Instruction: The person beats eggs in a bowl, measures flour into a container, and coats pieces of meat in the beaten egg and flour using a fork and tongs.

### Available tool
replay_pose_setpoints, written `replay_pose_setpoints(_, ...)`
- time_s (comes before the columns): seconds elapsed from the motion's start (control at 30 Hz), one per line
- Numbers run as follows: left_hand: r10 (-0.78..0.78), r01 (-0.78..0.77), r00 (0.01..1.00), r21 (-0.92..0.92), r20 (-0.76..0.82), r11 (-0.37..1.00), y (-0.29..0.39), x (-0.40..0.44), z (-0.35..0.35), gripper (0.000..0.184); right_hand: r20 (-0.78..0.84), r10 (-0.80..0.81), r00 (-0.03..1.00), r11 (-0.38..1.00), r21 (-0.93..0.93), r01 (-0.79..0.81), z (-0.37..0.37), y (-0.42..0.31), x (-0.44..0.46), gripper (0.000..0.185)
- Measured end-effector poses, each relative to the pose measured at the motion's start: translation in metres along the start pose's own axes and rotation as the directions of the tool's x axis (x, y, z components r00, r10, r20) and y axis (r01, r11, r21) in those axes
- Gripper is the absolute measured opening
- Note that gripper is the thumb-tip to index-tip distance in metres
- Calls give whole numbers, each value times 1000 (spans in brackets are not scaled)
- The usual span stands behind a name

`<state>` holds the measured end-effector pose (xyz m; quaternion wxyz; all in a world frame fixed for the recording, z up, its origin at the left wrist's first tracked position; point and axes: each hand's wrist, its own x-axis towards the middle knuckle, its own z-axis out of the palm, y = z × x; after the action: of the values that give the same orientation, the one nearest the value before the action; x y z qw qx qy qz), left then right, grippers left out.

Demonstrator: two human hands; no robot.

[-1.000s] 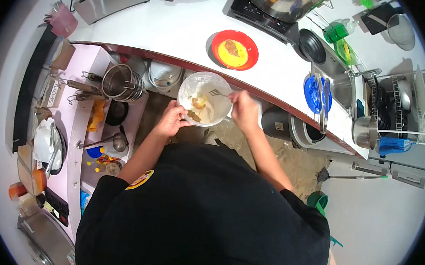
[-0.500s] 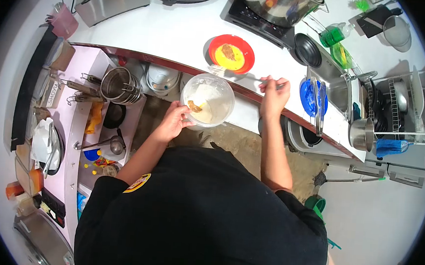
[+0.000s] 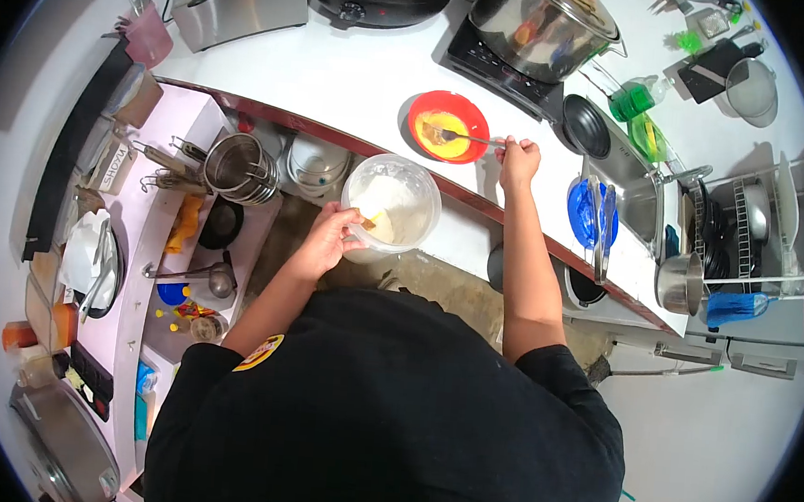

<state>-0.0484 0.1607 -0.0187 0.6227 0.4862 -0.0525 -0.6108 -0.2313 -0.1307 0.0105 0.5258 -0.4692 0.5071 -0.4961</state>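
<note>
My left hand (image 3: 330,239) grips the rim of a clear plastic tub (image 3: 423,217) beyond the counter's front edge. White powder (image 3: 383,194) lies inside, and a small brown piece (image 3: 363,219) shows by my fingertips at the near-left side. My right hand (image 3: 520,163) is closed around the handle of a fork (image 3: 473,138). The fork's tines are in a red bowl (image 3: 478,116) on the counter. Yellow liquid, like beaten egg (image 3: 448,124), fills its bottom, with a brown piece (image 3: 432,134) partly in it at the tines.
Behind the bowl, a large steel pot (image 3: 538,32) stands on a black induction cooker (image 3: 503,76). A black pan (image 3: 585,126) and a blue plate (image 3: 580,210) with tongs (image 3: 599,227) are by the sink (image 3: 643,198). Strainers (image 3: 238,167) sit on the pink shelf (image 3: 173,123) to the left.
My right hand has brought the fork left and down into the red bowl, its tines now at the brown piece. My left hand still holds the tub. The view has shifted slightly.
</note>
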Motion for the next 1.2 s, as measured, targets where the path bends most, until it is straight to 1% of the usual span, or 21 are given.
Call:
replay_pose_setpoints(0.13, 12, -12, 1000, -11, -13, 1000, 2, -4, -3, 38, -26, 61, 998, 997, 53, -59, -7, -7, -5, 21)
replay_pose_setpoints(0.2, 15, -15, 1000, -15, -10, 1000, 2, -4, -4, 38, -39, -16, 999, 997, 80, 19, -13, -22, -6, 19)
replay_pose_setpoints(0.23, 13, -13, 1000, -11, -5, 1000, 2, -4, -4, 38, -12, -106, 994, 993, 60, 106, -15, -30, -9, 19)
replay_pose_setpoints(0.27, 11, -11, 1000, -5, 1, 1000, 1, -4, -4, 38, 41, -200, 979, 980, -14, 200, -18, -42, -16, 18)
replay_pose_setpoints(0.33, -2, 2, 1000, 6, 1, 1000, 1, -4, -4, 37, 53, -356, 933, 909, -211, 359, -17, -61, -31, 17)
replay_pose_setpoints(0.37, -15, 15, 1000, 16, 0, 1000, 0, -4, -4, 37, 49, -355, 934, 909, -213, 357, -15, -68, -35, 17)
replay_pose_setpoints(0.43, -26, 26, 999, 5, 24, 1000, -3, -1, -6, 36, 8, -497, 868, 844, -231, 485, -15, -77, -42, 16)
replay_pose_setpoints(0.47, -32, 32, 999, -6, 43, 999, -6, 0, -8, 36, 3, -496, 868, 844, -233, 483, -17, -76, -41, 16)
replay_pose_setpoints(0.53, -38, 37, 997, 12, 67, 999, -11, 5, -12, 36, 2, -598, 802, 766, -293, 572, -14, -76, -33, 15)
replay_pose_setpoints(0.6, -37, 35, 995, 28, 91, 999, -13, 11, -14, 35, 114, -715, 690, 599, -410, 688, -8, -74, -24, 13)
replay_pose_setpoints(0.67, -60, 58, 996, 22, 73, 998, -12, 8, -11, 35, 380, -745, 548, 371, -447, 814, 1, -90, -27, 14)
replay_pose_setpoints(0.7, -63, 61, 995, 23, 74, 998, -11, 6, -10, 35, 470, -693, 547, 347, -447, 824, 5, -96, -24, 15)
replay_pose_setpoints(0.73, -59, 57, 996, 21, 66, 998, -8, 2, -7, 35, 476, -685, 552, 388, -403, 829, 10, -98, -16, 14)
replay_pose_setpoints(0.8, -50, 50, 997, 16, 60, 999, -6, 0, -3, 35, 411, -618, 670, 471, -488, 734, 13, -106, 0, 13)
replay_pose_setpoints(0.83, -44, 43, 998, 18, 45, 999, -6, -2, -3, 35, 357, -526, 772, 529, -573, 626, 11, -99, 18, 12)
replay_pose_setpoints(0.87, -36, 35, 999, 21, 29, 999, -6, -3, -4, 35, 294, -355, 888, 681, -569, 461, 8, -94, 28, 14)
replay_pose_setpoints(0.93, -30, 30, 999, 14, 34, 999, -8, -3, -9, 36, 232, -257, 938, 839, -428, 336, 1, -67, 42, 15)
replay_pose_setpoints(1.03, -10, 10, 1000, -6, 9, 1000, -6, -6, -11, 37, 228, -55, 972, 974, -201, 102, -3, -26, 44, 19)
replay_pose_setpoints(1.07, -9, 9, 1000, -10, -21, 1000, -7, -8, -11, 38, 243, 29, 970, 995, -102, -5, -3, -19, 37, 20)
replay_pose_setpoints(1.1, -5, 5, 1000, -17, -28, 1000, -7, -9, -11, 38, 253, 31, 967, 994, -105, -5, -2, -17, 34, 20)
replay_pose_setpoints(1.2, -16, 15, 1000, -29, -17, 999, -6, -9, -13, 39, 203, 112, 973, 994, -41, -106, -7, -9, 36, 21)
